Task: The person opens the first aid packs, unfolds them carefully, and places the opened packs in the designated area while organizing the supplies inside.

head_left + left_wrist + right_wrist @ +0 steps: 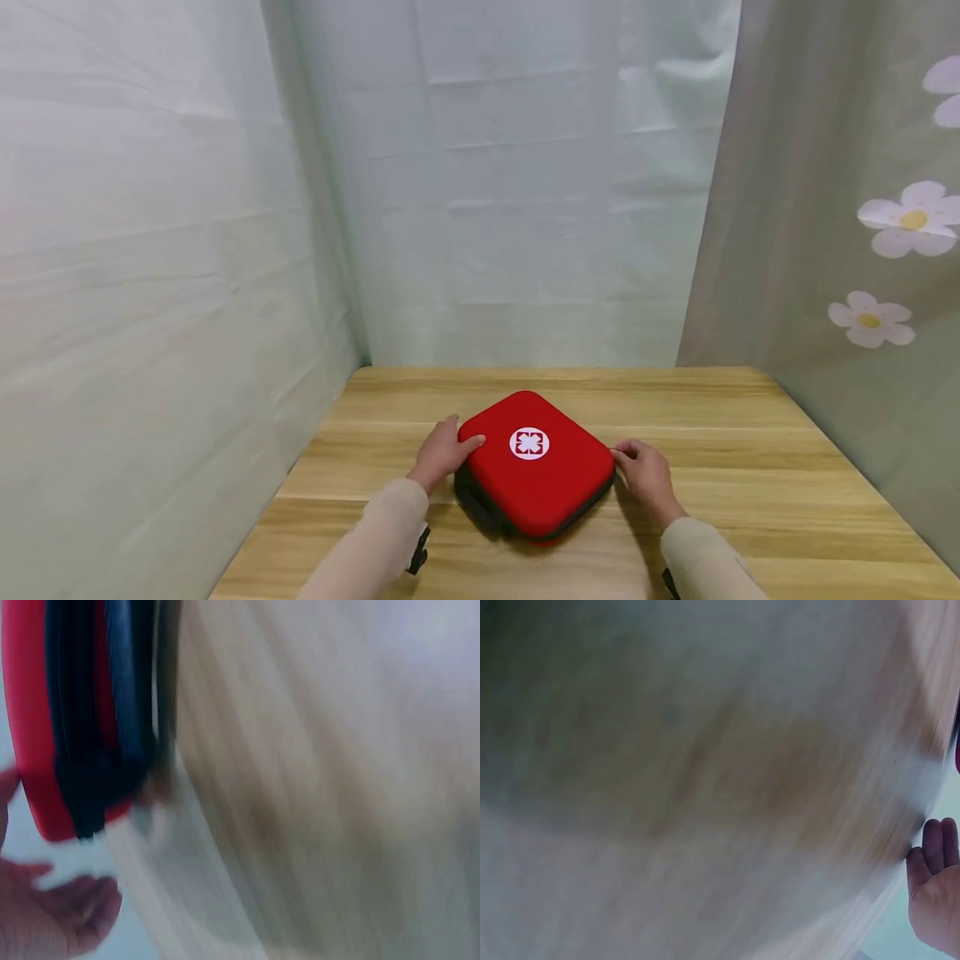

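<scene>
A red first aid case [555, 492] with a white round emblem lies on the wooden table, turned so that one corner points toward me. Dark zipper trim runs round its side, and a black handle [480, 504] is at the lower left. My left hand [441, 454] grips the left corner, its thumb on the lid and its fingers at the side. At the right corner, thumb and forefinger of my right hand [647, 473] pinch what looks like the zipper pull, too small to see clearly. The left wrist view shows the case's edge [37, 727] and curled fingers [97, 904].
The wooden table [750, 500] reaches back to a pale curtain [525, 208]. Fabric walls hang at left and right, the right one printed with white flowers [870, 320]. Dark straps [418, 552] show at my sleeves.
</scene>
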`<state>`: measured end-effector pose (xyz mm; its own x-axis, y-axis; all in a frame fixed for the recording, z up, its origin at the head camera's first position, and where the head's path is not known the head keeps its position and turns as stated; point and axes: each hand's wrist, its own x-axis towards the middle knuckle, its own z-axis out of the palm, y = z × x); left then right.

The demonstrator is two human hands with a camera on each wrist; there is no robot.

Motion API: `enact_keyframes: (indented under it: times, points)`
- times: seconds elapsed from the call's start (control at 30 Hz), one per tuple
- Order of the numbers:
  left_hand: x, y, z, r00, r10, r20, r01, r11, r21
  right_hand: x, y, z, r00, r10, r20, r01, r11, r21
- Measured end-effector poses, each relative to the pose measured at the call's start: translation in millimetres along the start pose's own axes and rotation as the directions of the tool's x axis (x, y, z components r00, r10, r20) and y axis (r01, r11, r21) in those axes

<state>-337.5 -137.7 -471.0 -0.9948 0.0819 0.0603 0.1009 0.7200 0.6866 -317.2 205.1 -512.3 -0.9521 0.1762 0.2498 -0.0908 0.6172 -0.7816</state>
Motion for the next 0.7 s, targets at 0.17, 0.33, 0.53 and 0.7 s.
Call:
enact_keyframes:
  times: [0.17, 0.33, 0.53, 0.7]
  points:
    - [-25.2, 23.4, 16.3, 0.972, -0.106, -0.212, 0.112, 0.994, 0.014, 1, -2, 2.1, 1.000, -0.002, 0.014, 0.002, 1.000, 0.002]
    - [-49.3, 43.9, 36.2, 0.959, -0.174, -0.225, 0.154, 0.983, -0.102, 4, -4, 2.4, 1.000, -0.003, 0.012, 0.003, 1.000, 0.009]
    - [-49.4, 34.0, 44.1, 0.983, -0.123, -0.139, 0.113, 0.991, -0.077, 4, -2, 3.2, 1.000, -0.010, 0.024, 0.010, 1.000, 0.000]
    - [-29.9, 16.2, 29.7, 0.999, -0.044, -0.024, 0.042, 0.996, -0.077, 4, 0, 3.3, 0.997, -0.015, 0.075, 0.014, 1.000, 0.010]
